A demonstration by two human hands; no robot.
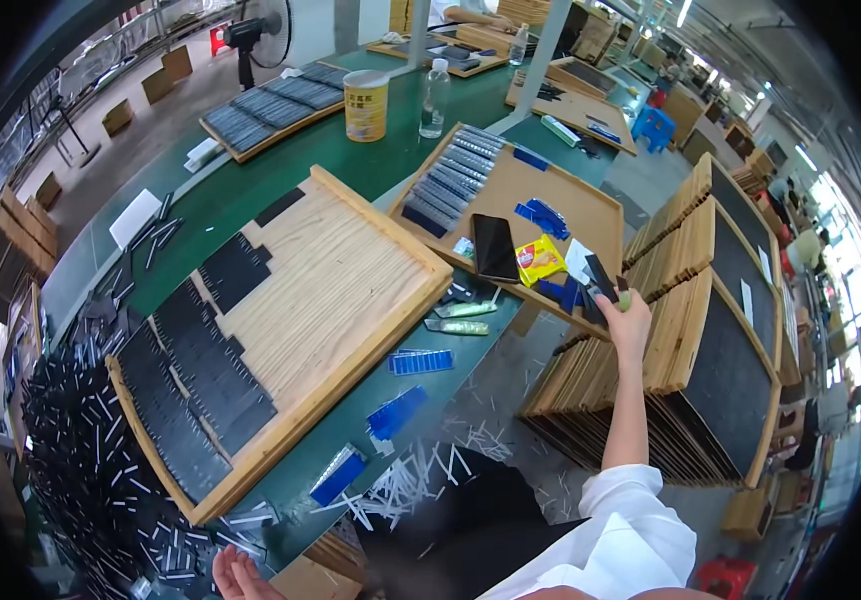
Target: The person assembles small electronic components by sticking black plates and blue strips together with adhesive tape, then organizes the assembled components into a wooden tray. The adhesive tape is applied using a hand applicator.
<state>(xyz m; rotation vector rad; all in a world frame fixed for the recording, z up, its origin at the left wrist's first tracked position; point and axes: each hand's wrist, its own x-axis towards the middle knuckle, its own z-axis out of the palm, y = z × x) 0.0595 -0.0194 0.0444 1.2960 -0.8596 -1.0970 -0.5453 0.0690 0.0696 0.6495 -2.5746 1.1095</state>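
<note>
My right hand (629, 318) is closed on a flat tool (580, 266) with a pale, blade-like end, over the right edge of a brown tray (590, 215). A greenish bit shows at the fingers; the exact kind of tool is unclear. Beside it in the tray are a yellow snack packet (539, 259), a black phone (494, 247) and blue strips (544, 217). At the lower edge my left hand (238, 575), partly cut off, has loosely bent fingers and nothing visible in them. Nearby lies a wood-framed board (320, 290), its left part covered with black pieces (190, 360).
Black strips (80, 470) are heaped at the left. Light-green cutters (462, 308) and blue strip packs (420, 362) lie on the green table (370, 395). A yellow tin (365, 105) and clear bottle (435, 98) stand behind. Stacked framed boards (685, 330) rise at right.
</note>
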